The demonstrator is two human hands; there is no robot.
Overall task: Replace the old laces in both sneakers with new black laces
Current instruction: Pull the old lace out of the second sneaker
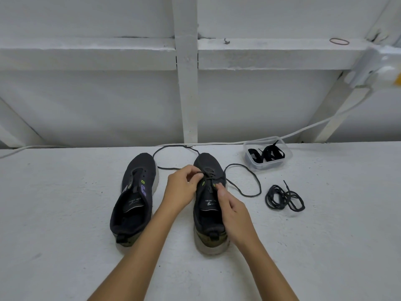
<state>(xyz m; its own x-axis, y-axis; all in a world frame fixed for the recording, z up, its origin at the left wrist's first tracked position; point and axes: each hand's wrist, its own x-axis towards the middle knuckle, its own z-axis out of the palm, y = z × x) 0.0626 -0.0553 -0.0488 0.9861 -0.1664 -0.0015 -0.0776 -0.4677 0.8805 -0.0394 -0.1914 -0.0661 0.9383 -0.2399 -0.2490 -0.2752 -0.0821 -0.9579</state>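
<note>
White-painted tabletop (65, 213), rough surface, carrying all items.

Left of centre: dark grey mesh sneaker (134, 198) with pale sole, toe toward the far edge, eyelets unlaced.

Centre: left hand (182, 187), fingers (196, 172) curled, pinching the lace at the lower eyelets of the second dark grey mesh sneaker (208, 205), which stands parallel to the first.

Right hand (233, 211), thumb pressed on the sneaker's right eyelet row, remaining fingers loosely curled against its side; whether they grip anything cannot be told.

Thin dark cord lace (249, 177), partly threaded, loops trailing toward the far edge and to the right.

Right of centre: loose coiled bundle of dark cord lace (284, 197), lying apart from the sneakers.

Near far edge, right: clear plastic rectangular tub (268, 153) holding flat black laces (269, 153).
</note>
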